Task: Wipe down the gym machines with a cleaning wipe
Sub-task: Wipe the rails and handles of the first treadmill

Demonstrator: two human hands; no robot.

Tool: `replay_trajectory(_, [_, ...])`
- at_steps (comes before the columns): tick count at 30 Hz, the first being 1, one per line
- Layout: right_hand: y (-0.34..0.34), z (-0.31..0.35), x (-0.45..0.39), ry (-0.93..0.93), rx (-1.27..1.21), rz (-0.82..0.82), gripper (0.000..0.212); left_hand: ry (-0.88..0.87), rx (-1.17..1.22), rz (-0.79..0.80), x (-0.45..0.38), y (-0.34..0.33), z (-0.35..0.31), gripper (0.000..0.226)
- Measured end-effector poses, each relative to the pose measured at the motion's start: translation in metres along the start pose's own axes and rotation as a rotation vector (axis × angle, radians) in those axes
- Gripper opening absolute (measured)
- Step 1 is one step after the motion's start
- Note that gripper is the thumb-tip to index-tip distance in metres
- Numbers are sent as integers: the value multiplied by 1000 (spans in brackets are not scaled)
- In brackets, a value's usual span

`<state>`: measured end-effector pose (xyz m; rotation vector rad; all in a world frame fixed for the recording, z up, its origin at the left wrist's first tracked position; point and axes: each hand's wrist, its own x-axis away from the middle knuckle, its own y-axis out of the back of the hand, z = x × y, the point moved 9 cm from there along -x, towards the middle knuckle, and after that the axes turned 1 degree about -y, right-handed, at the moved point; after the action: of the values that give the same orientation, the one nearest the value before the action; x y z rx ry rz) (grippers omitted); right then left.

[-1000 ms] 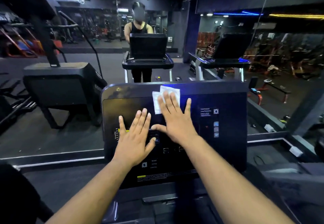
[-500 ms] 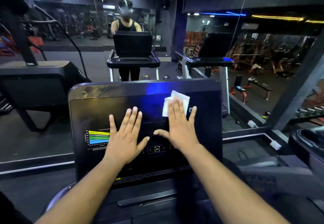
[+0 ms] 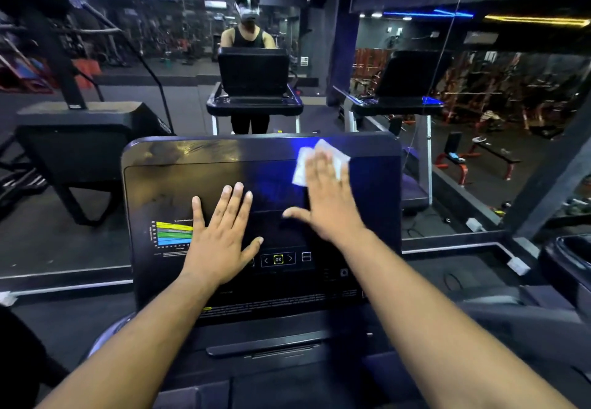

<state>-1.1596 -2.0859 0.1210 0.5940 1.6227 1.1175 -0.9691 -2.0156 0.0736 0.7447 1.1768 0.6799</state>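
Note:
A black treadmill console (image 3: 179, 184) fills the middle of the view, tilted toward me, with a coloured chart at its lower left and an OK button row near the bottom. My right hand (image 3: 329, 203) lies flat with straight fingers on the upper right of the panel, pressing a white cleaning wipe (image 3: 302, 168) under its fingertips. The wipe's corners stick out above and left of the fingers. My left hand (image 3: 220, 236) rests flat and spread on the panel's middle, left of the right hand.
A wall mirror ahead reflects a person (image 3: 248, 31) behind a treadmill (image 3: 254, 88). A second treadmill (image 3: 399, 98) appears to the right. A black machine housing (image 3: 80, 139) stands at left. Red benches (image 3: 473, 159) sit at far right.
My right hand has slid the wipe rightward and slightly up across the console's top. The left hand has stayed flat on the panel. The view has shifted so the console sits more central.

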Motion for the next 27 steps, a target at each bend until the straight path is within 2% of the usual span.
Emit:
replay_trajectory(3, [-5,-14,7,65,108,-29,117,-3,-7,-4,0,1,0,88])
replay_trajectory(5, [3,-61,14,-76,97,-57,118,-7,-9,11,2,-1,0,88])
replay_trajectory(7, [10,-107,26,-310,34,-60,119,-4,-16,16,6,-4,-1,88])
replay_trajectory(9, [5,-111,39,-434,-27,-45,123,-1,-9,22,12,-8,-4,88])
replay_trajectory(11, [-17,-68,54,-338,-29,4,129,-3,-2,8,18,-11,-6,89])
replay_trajectory(14, [-64,22,93,14,59,81,129,-15,3,9,28,-13,-8,90])
replay_trajectory(16, [-77,34,111,112,92,79,125,-21,5,8,33,-13,-8,91])
replay_trajectory(18, [-77,5,116,61,127,55,121,-25,10,32,43,-16,-5,91])
replay_trajectory(22, [-61,-85,120,-340,63,35,121,-13,0,85,63,-24,-1,91])
replay_trajectory(24, [-60,-83,121,-460,-5,29,126,-6,-2,90,73,-27,-2,92])
replay_trajectory(25, [-63,-64,120,-442,-34,38,129,-3,-1,97,76,-29,-3,92])
replay_trajectory(27, [-80,2,122,-245,-35,73,131,-5,8,94,79,-30,-5,92])
